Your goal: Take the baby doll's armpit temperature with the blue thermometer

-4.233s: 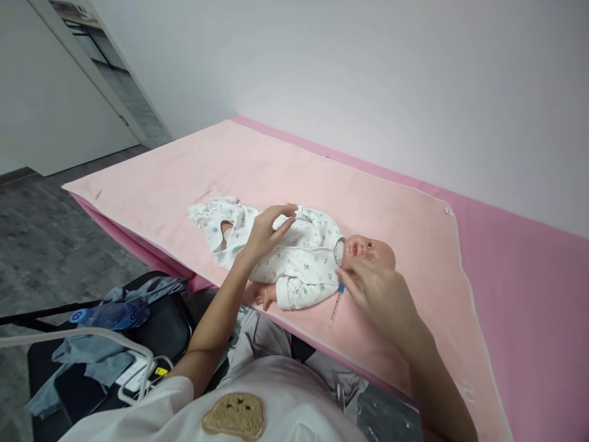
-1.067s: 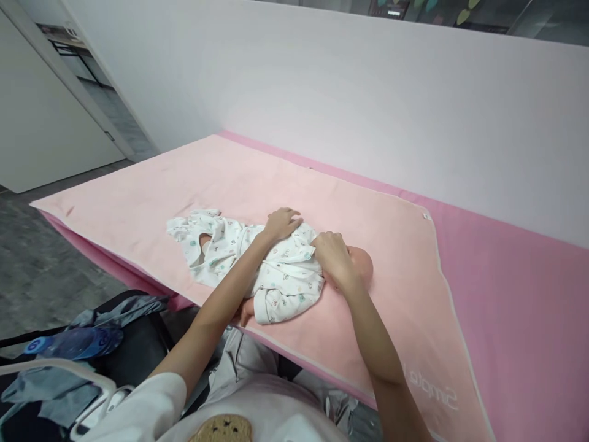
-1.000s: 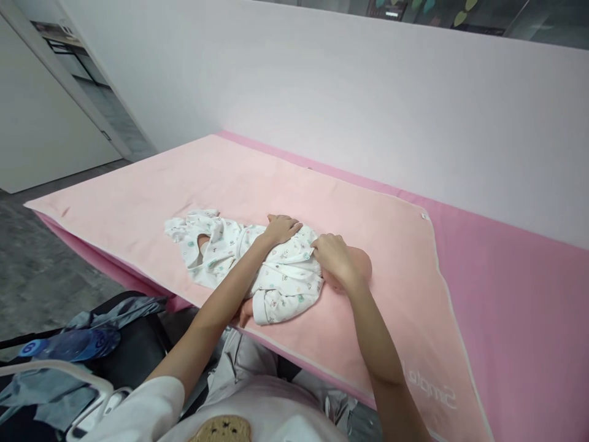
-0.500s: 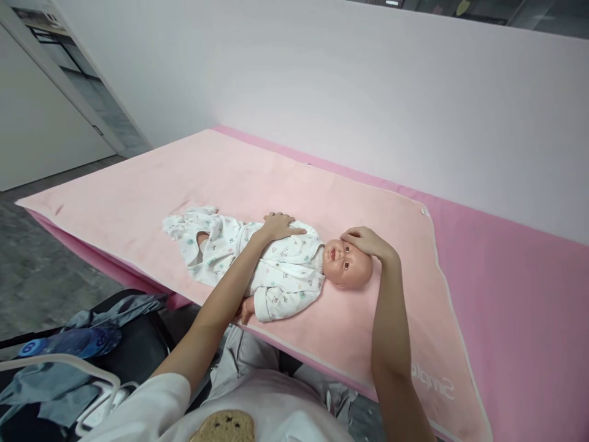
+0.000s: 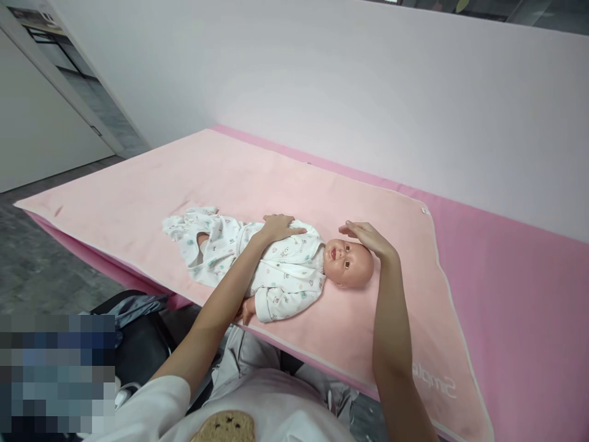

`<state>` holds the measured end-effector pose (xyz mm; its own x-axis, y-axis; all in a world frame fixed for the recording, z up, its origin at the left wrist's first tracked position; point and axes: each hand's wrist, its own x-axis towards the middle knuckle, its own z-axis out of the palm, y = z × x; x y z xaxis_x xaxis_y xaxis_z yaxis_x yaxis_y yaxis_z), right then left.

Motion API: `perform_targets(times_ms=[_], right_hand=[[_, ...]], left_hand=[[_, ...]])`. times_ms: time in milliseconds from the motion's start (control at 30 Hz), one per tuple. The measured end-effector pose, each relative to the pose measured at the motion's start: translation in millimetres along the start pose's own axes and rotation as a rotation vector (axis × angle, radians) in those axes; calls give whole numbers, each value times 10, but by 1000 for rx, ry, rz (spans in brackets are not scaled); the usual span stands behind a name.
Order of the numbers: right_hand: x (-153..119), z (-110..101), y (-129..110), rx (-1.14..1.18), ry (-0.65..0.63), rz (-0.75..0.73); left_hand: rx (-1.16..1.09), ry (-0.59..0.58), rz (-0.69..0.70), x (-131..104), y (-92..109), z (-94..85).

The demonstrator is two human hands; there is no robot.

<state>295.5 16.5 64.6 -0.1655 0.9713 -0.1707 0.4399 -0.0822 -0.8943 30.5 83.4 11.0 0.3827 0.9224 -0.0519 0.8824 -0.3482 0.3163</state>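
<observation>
Doll [image 5: 288, 270] laid on its back in a patterned white outfit, as seen in the head view. It is carried by a pale pink mat [image 5: 257, 172] spread over a bench [image 5: 519, 294] draped in deeper pink. The left hand [image 5: 278, 228] is laid across the far side of the chest; its fingers are bent over the sleeve there, and whether any cloth is grasped cannot be told. The right hand [image 5: 365, 236] is poised by the far side of the doll's head [image 5: 354, 267], its fingers extended and released, with nothing held; whether the head is brushed cannot be made out. Several faults may be judged possible from this arrangement. The head does not appear to be cradled, so it could be rolled sideways if the chest were pushed alone. The doll's near hand [image 5: 246, 312] is placed at the front edge, close against the left forearm, and could be dragged over that edge by a backward sweep of the elbow. Should the torso be pressed unevenly, the mat might be rucked beneath it. The loose trouser leg [image 5: 200, 248], gaping at its opening, might be twisted further if the body were shifted.
</observation>
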Motion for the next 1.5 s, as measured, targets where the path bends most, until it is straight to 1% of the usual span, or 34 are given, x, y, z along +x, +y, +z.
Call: perform_targets(times_ms=[33,67,100,200,267,467,633,700,767,900,967,1067,1133,1167,1300,1333,1367,1400,1433,1500], right_hand=[[4,13,-5,13,32,-8],[5,28,-12,18,30,-12],[5,44,-23,14,-3,-11],[-5,83,-57,-56,-161,-3],[-13,94,-71,-96,-201,-9],[-10,93,-74,-129,-175,-35],[12,51,-49,-185,30,-94],[16,41,-38,-167,68,-106],[14,51,-39,-153,37,-101],[-8,108,-80,-148,-114,-55],[-19,125,-96,-139,-135,-40],[-17,118,-83,-142,-132,-32],[0,101,-53,-149,-100,-50],[11,92,-37,-148,-62,-66],[38,74,-11,-149,201,-115],[36,77,-20,-155,245,-121],[29,83,-33,-163,261,-125],[20,91,-50,-172,239,-126],[10,101,-67,-182,185,-125],[-10,119,-98,-209,31,-104]], left_hand=[[-2,1,-1,-1,0,0],[-5,3,0,-4,1,-1],[-6,5,4,-7,3,-3],[-4,10,13,-19,10,-12],[0,8,16,-26,13,-16],[8,13,21,-32,12,-12],[-2,11,12,-36,16,-10],[-1,12,13,-37,18,-11],[3,13,17,-38,19,-12],[5,19,25,-38,14,-10],[5,21,28,-36,9,-6],[5,19,27,-34,7,-4],[3,15,22,-33,10,-5],[1,13,20,-33,12,-7],[-3,18,23,-28,13,-6],[-4,19,27,-26,11,-3],[-5,19,30,-24,8,-1],[-5,20,31,-21,4,3],[-5,21,31,-20,1,5],[-5,27,33,-18,-3,10]])
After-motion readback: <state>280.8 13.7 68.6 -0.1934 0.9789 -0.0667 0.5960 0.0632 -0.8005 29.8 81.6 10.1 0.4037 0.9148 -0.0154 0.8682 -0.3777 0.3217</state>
